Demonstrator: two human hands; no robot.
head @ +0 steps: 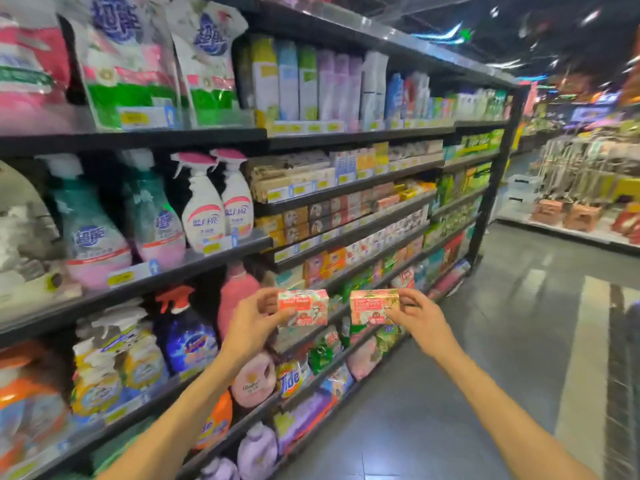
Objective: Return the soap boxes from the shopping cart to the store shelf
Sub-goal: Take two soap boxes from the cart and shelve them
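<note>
Bright, even store light; wide-angle bending and soft blur toward edges.

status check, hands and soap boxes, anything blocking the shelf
Left hand shut on left Goat Soap box. Right hand shut on right Goat Soap box. Both boxes raised in front of the shelf, not yet placed. Nothing in the way.

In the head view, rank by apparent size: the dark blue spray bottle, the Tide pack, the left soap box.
1. Spray bottle
2. Left soap box
3. Tide pack, partly hidden, so unsure against the box, which is nearer the camera.
</note>
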